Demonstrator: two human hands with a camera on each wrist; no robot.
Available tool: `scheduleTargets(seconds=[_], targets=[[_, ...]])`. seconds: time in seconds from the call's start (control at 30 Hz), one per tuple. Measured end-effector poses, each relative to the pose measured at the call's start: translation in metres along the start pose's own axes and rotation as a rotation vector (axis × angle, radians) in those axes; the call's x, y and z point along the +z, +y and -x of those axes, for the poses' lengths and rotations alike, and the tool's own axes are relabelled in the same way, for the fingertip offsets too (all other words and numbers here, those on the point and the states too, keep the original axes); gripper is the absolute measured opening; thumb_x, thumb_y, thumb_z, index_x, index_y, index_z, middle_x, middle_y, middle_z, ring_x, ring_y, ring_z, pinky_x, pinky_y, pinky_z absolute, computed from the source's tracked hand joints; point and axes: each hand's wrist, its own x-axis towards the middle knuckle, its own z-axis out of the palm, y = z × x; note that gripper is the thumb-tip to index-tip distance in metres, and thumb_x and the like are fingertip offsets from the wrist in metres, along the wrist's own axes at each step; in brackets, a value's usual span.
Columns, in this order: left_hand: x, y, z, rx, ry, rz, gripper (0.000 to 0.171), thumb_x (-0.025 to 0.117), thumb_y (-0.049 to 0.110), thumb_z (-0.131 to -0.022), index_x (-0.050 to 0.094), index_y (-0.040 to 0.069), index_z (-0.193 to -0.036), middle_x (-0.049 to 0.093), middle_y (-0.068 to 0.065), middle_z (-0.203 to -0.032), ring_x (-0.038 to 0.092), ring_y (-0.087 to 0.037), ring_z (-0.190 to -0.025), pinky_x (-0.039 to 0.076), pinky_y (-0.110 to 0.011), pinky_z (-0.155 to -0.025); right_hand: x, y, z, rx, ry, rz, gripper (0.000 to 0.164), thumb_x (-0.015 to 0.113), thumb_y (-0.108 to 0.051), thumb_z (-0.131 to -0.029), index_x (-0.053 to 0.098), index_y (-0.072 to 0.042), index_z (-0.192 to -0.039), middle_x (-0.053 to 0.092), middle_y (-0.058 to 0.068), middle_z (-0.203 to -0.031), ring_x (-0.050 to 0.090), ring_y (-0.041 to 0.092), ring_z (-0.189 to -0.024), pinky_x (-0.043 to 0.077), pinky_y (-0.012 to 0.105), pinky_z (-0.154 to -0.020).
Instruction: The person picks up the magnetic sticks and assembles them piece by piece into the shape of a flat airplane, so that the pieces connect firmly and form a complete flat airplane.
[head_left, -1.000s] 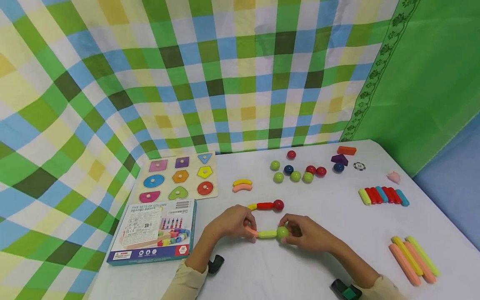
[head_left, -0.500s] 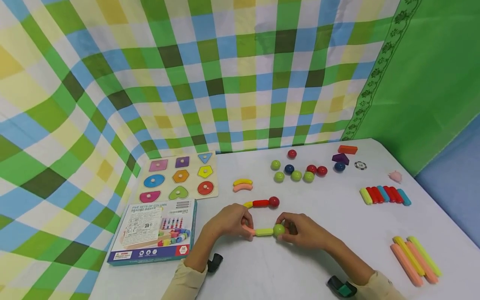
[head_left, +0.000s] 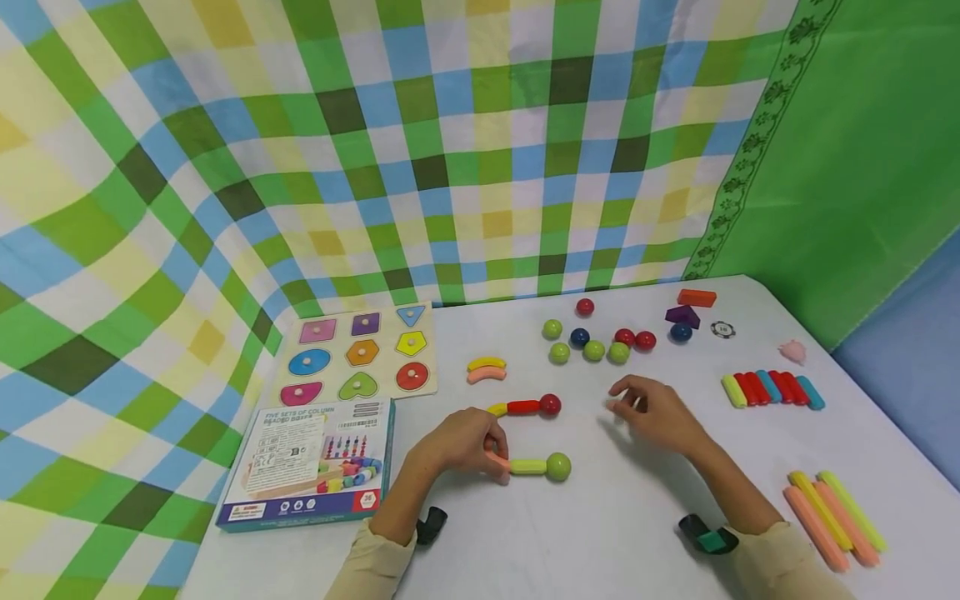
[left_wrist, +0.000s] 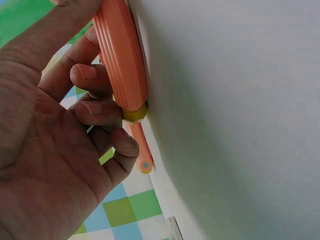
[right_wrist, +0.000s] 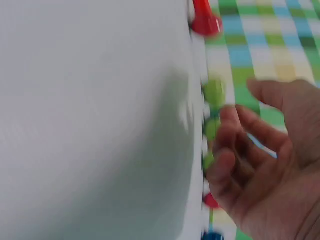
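Note:
My left hand [head_left: 461, 442] pinches a salmon-coloured ridged block [left_wrist: 122, 60] against the white table, its far end hidden by the fingers in the head view. In line with it lie a lime-green stick [head_left: 528, 467] and a green ball [head_left: 558, 467]. Behind runs a second line: a yellow piece [head_left: 497, 409], a red stick [head_left: 523, 407] and a dark red ball [head_left: 550, 405]; the hand partly covers the yellow piece. My right hand [head_left: 660, 414] holds nothing, fingers loosely bent, over the table to the right of the red ball.
Several balls, among them a green ball [head_left: 594, 350], sit at the back. Two curved blocks [head_left: 487, 374] lie before a shape puzzle board [head_left: 401, 385]. A flat box [head_left: 307, 458] is at left. Short sticks [head_left: 772, 388] and long sticks [head_left: 832, 521] lie at right.
My right hand has let go of the green ball and moved right and back, away from the line. The left hand keeps its hold on the salmon block, and the ball stays at the line's end.

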Motion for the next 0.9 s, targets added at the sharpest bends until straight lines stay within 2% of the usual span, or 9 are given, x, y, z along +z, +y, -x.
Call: scheduleTargets(seconds=[0.2,0.27,0.37,0.47,0.63,0.73,0.9], targets=[[-0.001,0.001,0.0,0.01,0.0,0.005,0.017,0.083,0.038,-0.071,0.069,0.029,-0.076,0.058,0.014,-0.064,0.05,-0.005,-0.067,0.041,-0.022,-0.059,-0.048,0.041,0.005,0.233,0.238,0.195,0.038,0.064,-0.036,-0.09,0.059,-0.003,-0.108,0.062,0.011,-0.085,0.053,0.025,-0.072,0.043,0.031,-0.053],[-0.001,0.001,0.001,0.008,-0.001,0.007,0.017,0.083,0.038,-0.071,0.069,0.03,-0.075,0.057,0.014,-0.064,0.05,-0.006,-0.068,0.041,-0.021,-0.059,-0.06,0.052,0.012,0.29,0.288,0.256,0.04,0.066,-0.033,-0.088,0.058,0.001,-0.107,0.062,0.014,-0.083,0.054,0.028,-0.071,0.042,0.034,-0.051],[-0.001,0.002,0.001,0.005,-0.001,0.006,0.018,0.083,0.039,-0.071,0.068,0.03,-0.074,0.057,0.013,-0.063,0.05,-0.006,-0.068,0.041,-0.021,-0.059,-0.073,0.067,0.021,0.349,0.314,0.306,0.042,0.067,-0.029,-0.086,0.056,0.006,-0.105,0.061,0.018,-0.082,0.054,0.032,-0.071,0.041,0.039,-0.052],[0.0,0.001,0.001,0.007,0.0,-0.003,0.018,0.083,0.04,-0.071,0.068,0.031,-0.074,0.057,0.013,-0.063,0.05,-0.006,-0.067,0.04,-0.021,-0.06,-0.08,0.074,0.026,0.398,0.311,0.319,0.04,0.065,-0.028,-0.086,0.055,0.008,-0.102,0.059,0.019,-0.081,0.051,0.034,-0.073,0.04,0.042,-0.054],[-0.001,0.001,0.002,0.005,-0.009,0.003,0.017,0.082,0.04,-0.071,0.067,0.031,-0.073,0.056,0.012,-0.063,0.05,-0.006,-0.067,0.04,-0.022,-0.06,-0.085,0.076,0.028,0.451,0.275,0.338,0.035,0.064,-0.027,-0.085,0.057,0.006,-0.087,0.052,0.014,-0.069,0.049,0.032,-0.069,0.038,0.039,-0.054],[-0.002,0.002,0.003,0.007,-0.011,0.006,0.017,0.082,0.039,-0.072,0.068,0.031,-0.073,0.056,0.012,-0.064,0.05,-0.006,-0.067,0.04,-0.022,-0.06,-0.083,0.076,0.026,0.478,0.213,0.333,0.04,0.067,-0.031,-0.083,0.056,0.006,-0.086,0.05,0.012,-0.066,0.049,0.03,-0.066,0.038,0.038,-0.053],[-0.002,0.004,0.004,0.012,-0.008,-0.006,0.016,0.082,0.038,-0.072,0.068,0.03,-0.072,0.055,0.011,-0.062,0.049,-0.006,-0.066,0.039,-0.022,-0.058,-0.068,0.063,0.023,0.457,0.052,0.289,0.055,0.071,-0.042,-0.08,0.057,0.008,-0.1,0.056,0.012,-0.076,0.052,0.026,-0.071,0.043,0.035,-0.054]])
